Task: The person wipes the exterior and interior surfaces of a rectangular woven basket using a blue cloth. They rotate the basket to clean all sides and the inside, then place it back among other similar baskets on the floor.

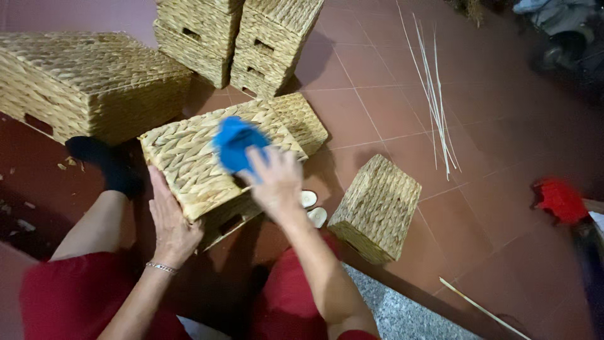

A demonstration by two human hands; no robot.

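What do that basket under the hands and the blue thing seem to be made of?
The basket looks woven from thick, twisted natural fibre, perhaps straw or water hyacinth: tan, matte, braided strands. The blue thing under the right hand seems soft cloth or sponge; blur leaves it open. The left hand steadies the basket's side.

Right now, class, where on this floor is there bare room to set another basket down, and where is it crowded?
Bare tile lies right of the small basket, beyond the thin reeds. Another free patch sits between the reeds and the stacked baskets. It is crowded by the overturned basket under the left hand and right hand, and by the large basket.
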